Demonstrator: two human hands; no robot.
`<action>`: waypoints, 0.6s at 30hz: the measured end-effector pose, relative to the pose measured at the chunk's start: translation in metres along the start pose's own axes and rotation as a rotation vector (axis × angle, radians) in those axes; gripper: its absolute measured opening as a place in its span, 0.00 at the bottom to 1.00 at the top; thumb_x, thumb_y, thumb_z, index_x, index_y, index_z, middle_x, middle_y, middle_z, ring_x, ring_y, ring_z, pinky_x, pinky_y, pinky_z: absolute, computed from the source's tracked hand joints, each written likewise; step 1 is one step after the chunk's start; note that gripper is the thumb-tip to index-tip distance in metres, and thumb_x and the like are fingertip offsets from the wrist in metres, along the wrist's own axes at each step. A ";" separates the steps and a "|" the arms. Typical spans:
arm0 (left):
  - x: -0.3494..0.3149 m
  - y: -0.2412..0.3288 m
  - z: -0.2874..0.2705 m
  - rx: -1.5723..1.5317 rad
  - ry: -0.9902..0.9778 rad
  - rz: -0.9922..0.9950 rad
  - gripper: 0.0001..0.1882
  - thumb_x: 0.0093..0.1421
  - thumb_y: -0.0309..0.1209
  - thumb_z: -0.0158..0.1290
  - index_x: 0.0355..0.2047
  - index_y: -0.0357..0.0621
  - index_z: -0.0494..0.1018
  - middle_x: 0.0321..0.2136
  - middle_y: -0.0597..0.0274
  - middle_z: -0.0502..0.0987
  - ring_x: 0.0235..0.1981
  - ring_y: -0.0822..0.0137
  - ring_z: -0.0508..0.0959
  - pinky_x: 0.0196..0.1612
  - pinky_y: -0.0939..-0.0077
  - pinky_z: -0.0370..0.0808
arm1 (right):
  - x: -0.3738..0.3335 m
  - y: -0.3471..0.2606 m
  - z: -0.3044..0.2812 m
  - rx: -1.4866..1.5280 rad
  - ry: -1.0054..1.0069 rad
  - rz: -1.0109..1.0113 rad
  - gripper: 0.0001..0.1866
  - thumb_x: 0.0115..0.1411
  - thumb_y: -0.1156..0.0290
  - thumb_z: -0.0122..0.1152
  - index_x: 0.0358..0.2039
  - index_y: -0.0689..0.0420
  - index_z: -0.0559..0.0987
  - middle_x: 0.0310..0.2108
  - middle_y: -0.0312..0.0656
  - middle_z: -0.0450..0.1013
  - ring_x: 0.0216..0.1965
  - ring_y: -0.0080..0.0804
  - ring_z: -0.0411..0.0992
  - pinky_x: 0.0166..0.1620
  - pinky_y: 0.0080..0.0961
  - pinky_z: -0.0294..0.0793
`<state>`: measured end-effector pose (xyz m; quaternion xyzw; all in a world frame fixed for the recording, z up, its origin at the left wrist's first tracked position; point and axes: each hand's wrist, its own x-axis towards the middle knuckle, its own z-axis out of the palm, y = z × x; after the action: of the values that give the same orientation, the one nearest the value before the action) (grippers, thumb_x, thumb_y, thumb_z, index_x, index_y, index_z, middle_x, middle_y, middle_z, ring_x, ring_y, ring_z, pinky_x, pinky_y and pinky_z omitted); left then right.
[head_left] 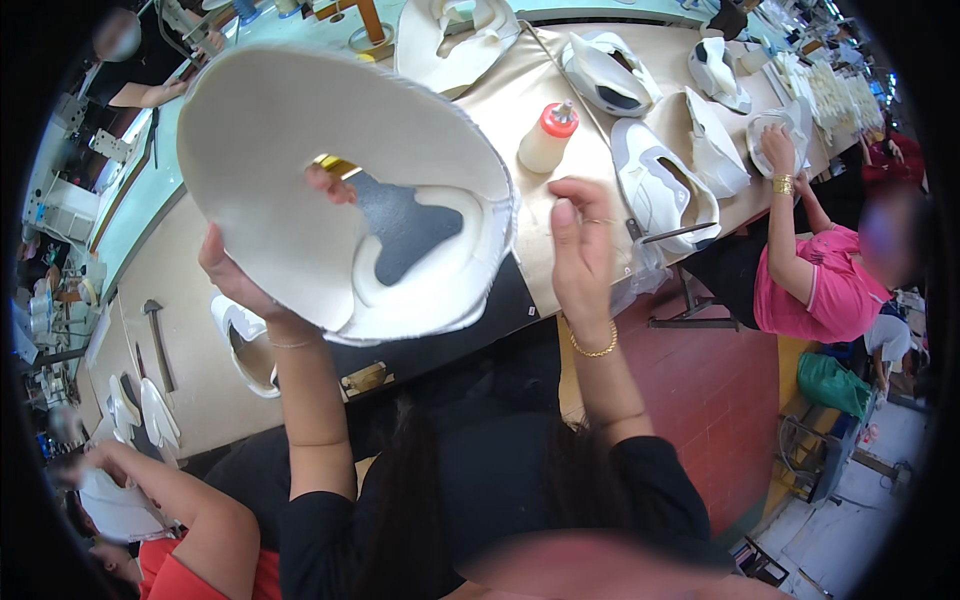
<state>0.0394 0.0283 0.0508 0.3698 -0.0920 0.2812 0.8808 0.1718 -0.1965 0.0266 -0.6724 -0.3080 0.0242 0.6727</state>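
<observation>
My left hand (238, 272) holds up a large white padded shoe upper (270, 150), its thumb on the outer edge. Fingertips of that hand show through the upper's opening. The upper is seen from its inside, with a thick padded collar around the hole. To its right, my right hand (582, 255) is raised apart from it, with fingers loosely bent and nothing visible in them. Just beyond that hand, a squeeze bottle (544, 142) with a red cap stands on the table. Another white shoe upper (248, 345) lies partly hidden behind my left forearm.
Several white and grey uppers (665, 185) lie along the beige table (215, 400). A hammer (158, 345) rests at the left. A co-worker in pink (815, 285) handles an upper at right; one in red (205, 490) sits at lower left. A padded piece (455, 75) lies at the far side.
</observation>
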 end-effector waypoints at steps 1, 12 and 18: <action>0.000 -0.006 -0.001 -0.112 -0.028 0.020 0.36 0.61 0.53 0.43 0.60 0.37 0.60 0.46 0.48 0.69 0.46 0.54 0.70 0.54 0.52 0.67 | -0.013 0.018 0.003 0.198 0.025 0.405 0.20 0.71 0.57 0.53 0.54 0.60 0.72 0.46 0.43 0.73 0.47 0.32 0.72 0.52 0.29 0.69; -0.014 -0.082 -0.011 -0.476 0.254 -0.133 0.42 0.63 0.59 0.37 0.68 0.40 0.56 0.62 0.44 0.66 0.63 0.46 0.67 0.64 0.45 0.64 | -0.030 0.005 -0.022 0.968 -0.325 0.518 0.33 0.69 0.59 0.56 0.68 0.57 0.58 0.63 0.40 0.65 0.62 0.34 0.65 0.65 0.38 0.64; -0.013 -0.106 -0.047 0.730 0.222 -0.194 0.34 0.72 0.54 0.33 0.64 0.41 0.65 0.64 0.50 0.66 0.65 0.51 0.65 0.68 0.58 0.56 | 0.079 -0.062 -0.102 0.662 -0.346 0.092 0.27 0.69 0.63 0.57 0.64 0.62 0.65 0.53 0.38 0.73 0.53 0.26 0.72 0.59 0.28 0.69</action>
<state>0.0864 -0.0043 -0.0513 0.6328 0.1452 0.2494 0.7185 0.2578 -0.2582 0.1233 -0.4175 -0.3622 0.2658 0.7898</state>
